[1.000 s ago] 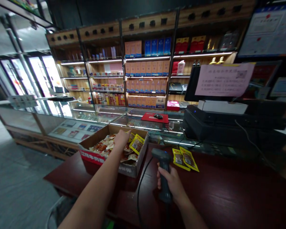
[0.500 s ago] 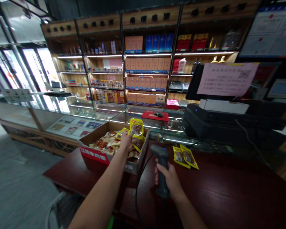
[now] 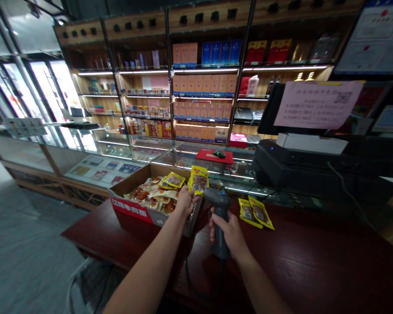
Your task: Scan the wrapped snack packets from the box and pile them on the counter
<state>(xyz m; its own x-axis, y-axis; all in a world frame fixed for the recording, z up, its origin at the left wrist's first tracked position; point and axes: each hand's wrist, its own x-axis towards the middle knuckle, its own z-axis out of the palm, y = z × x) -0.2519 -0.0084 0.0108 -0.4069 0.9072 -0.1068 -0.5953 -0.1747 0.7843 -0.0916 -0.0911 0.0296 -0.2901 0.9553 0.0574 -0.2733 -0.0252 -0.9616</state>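
My left hand (image 3: pixel 186 201) pinches a yellow snack packet (image 3: pixel 199 179) by its lower edge, above the right side of an open cardboard box (image 3: pixel 131 210). Inside the box lie many pale snack packets (image 3: pixel 150 196) with brown contents, and a few yellow packets (image 3: pixel 173 179) rest on top. My right hand (image 3: pixel 231 233) is wrapped round the handle of a dark grey barcode scanner (image 3: pixel 220 200), its head close to the held packet. Two yellow packets (image 3: pixel 255 212) lie overlapping on the dark red table (image 3: pixel 301 261), right of the scanner.
A glass display counter (image 3: pixel 144 146) runs behind the table, with a computer mouse (image 3: pixel 219 154) on a red mat (image 3: pixel 203 155). At the right stand a black monitor (image 3: pixel 270 109) with a pink notice and a black machine (image 3: pixel 275 163). The scanner's cable (image 3: pixel 187 270) trails over the table.
My left hand has moved right, lifting the yellow packet away from the others in the box towards the scanner. The scanner, still in my right hand, has shifted slightly up and left.
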